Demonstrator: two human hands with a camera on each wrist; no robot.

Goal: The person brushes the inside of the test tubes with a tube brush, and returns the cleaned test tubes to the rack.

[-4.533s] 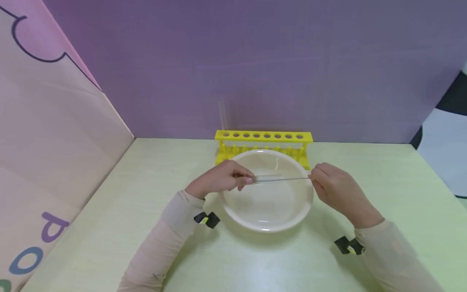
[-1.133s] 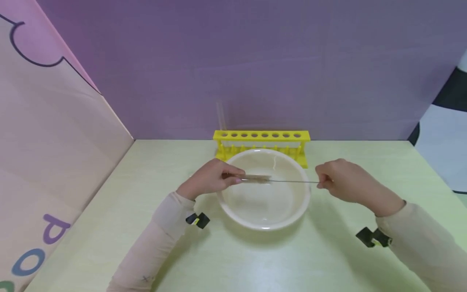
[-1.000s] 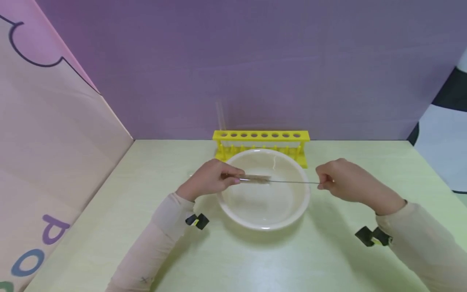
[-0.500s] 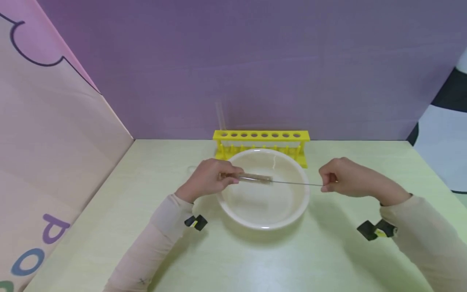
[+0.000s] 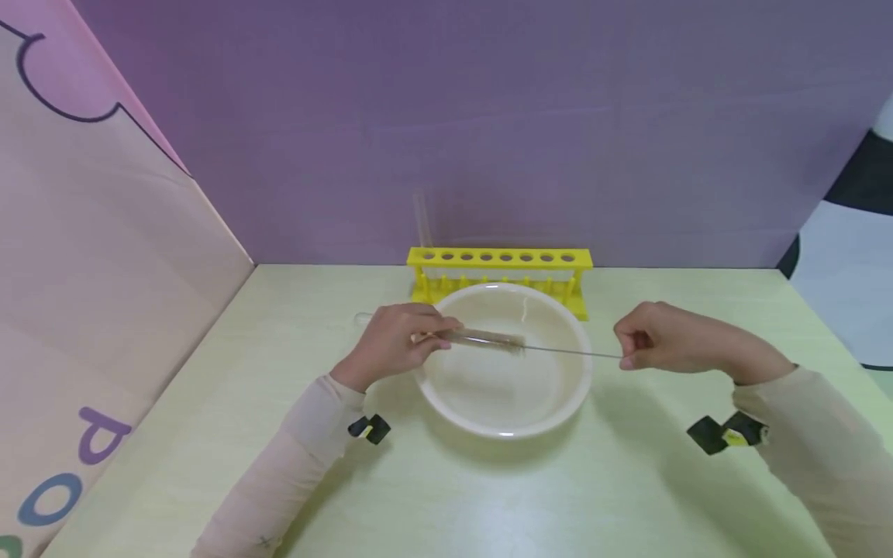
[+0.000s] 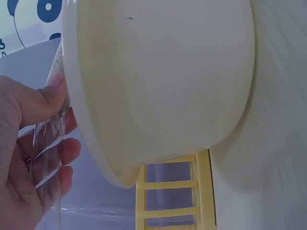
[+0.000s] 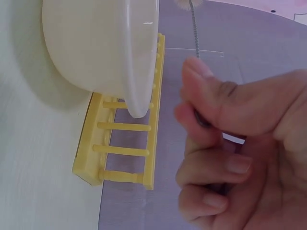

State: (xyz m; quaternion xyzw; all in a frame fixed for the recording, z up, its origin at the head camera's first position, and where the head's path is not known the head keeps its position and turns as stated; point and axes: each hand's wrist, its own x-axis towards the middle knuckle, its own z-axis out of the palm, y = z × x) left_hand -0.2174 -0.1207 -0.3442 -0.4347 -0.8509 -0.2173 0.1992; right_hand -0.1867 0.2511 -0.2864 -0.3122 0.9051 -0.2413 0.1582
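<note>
Over the white basin (image 5: 507, 432), my left hand (image 5: 394, 341) holds a clear glass test tube (image 6: 47, 148) lying nearly level. The tube's rounded end pokes out left of the hand; its mouth faces right. Brown bristles of a test tube brush (image 5: 488, 339) fill the tube near the mouth, and a few bristles stick out there. My right hand (image 5: 670, 337), right of the basin, pinches the brush's thin twisted wire handle (image 7: 195, 33) between thumb and forefinger. The other right fingers are curled. Part of the tube is hidden by the left fingers.
Behind the basin stands a yellow test tube rack (image 5: 498, 258) with a row of holes. Another clear tube (image 5: 422, 221) stands upright at its left end. A purple backdrop (image 5: 488, 139) rises behind the pale table (image 5: 516, 504).
My right hand has moved right, drawing the brush so its bristles now show at the tube's mouth. My left hand has shifted slightly left with the tube. Basin and rack stay put.
</note>
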